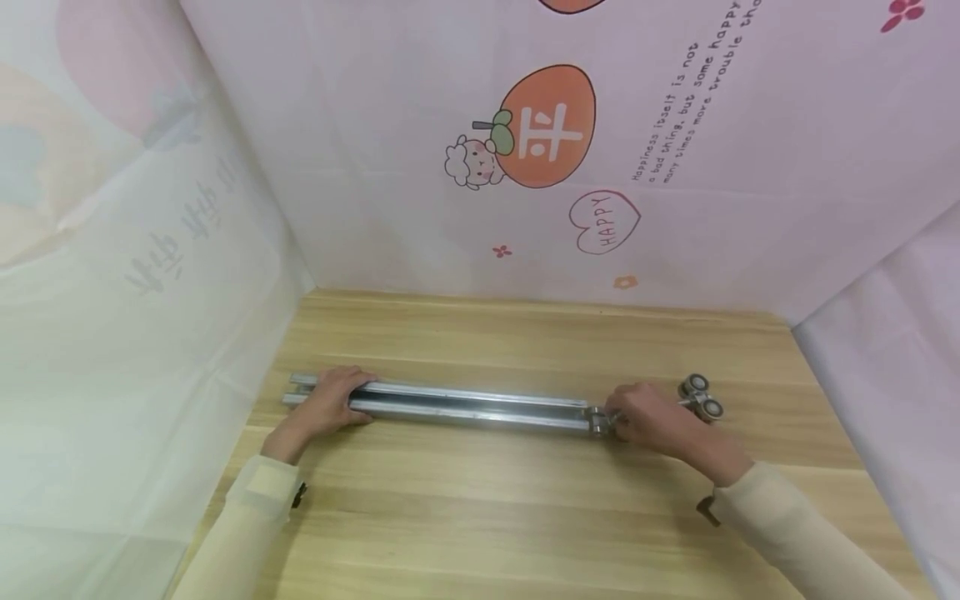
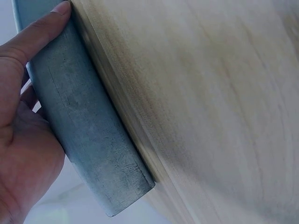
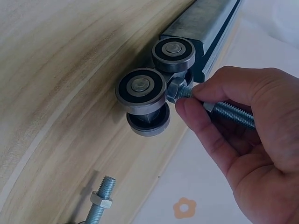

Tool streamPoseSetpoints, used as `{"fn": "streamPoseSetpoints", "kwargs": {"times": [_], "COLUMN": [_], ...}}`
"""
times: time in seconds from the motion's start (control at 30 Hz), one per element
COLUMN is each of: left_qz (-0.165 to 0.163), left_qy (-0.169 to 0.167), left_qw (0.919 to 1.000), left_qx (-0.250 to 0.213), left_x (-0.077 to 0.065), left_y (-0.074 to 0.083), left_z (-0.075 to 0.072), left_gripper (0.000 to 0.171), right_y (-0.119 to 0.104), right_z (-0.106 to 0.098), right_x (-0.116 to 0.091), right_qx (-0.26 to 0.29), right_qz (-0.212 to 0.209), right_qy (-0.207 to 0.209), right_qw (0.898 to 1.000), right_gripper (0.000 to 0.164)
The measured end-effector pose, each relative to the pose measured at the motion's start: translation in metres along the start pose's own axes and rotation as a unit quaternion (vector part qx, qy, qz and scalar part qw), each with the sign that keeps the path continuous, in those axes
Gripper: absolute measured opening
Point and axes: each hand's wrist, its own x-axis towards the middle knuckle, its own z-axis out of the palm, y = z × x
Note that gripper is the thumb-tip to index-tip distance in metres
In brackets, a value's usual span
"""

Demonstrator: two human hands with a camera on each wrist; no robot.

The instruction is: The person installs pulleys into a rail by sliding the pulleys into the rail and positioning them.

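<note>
A galvanised metal channel track (image 1: 480, 412) lies lengthwise on the wooden table, its slot facing up. My left hand (image 1: 330, 404) spans it near the left end and grips both sides; the left wrist view shows the thumb along the track's outer wall (image 2: 93, 116). At the right end my right hand (image 1: 652, 417) pinches the threaded bolt (image 3: 233, 114) of a roller trolley. That roller trolley (image 3: 141, 88) has steel wheels with dark seals; one wheel pair sits right at the track's mouth, the nearer pair stands outside it.
Another roller trolley (image 1: 702, 398) lies on the table just right of my right hand; its bolt with a nut (image 3: 100, 200) shows in the right wrist view. White printed cloth (image 1: 420, 225) walls the table (image 1: 480, 517) at the back and both sides.
</note>
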Motion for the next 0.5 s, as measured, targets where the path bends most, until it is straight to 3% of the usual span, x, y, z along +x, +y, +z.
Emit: {"fn": "streamPoseSetpoints", "kwargs": {"times": [0.5], "left_qz": [-0.001], "left_qy": [0.001], "left_qw": [1.0], "left_qx": [0.004], "left_x": [-0.0012], "left_y": [0.0023], "left_z": [-0.0012], "left_gripper": [0.065], "right_y": [-0.0024], "right_z": [0.0037], "right_x": [0.0053], "right_qx": [0.013], "right_qz": [-0.005], "right_qy": [0.002], "right_qw": [1.0], "right_gripper": [0.019]}}
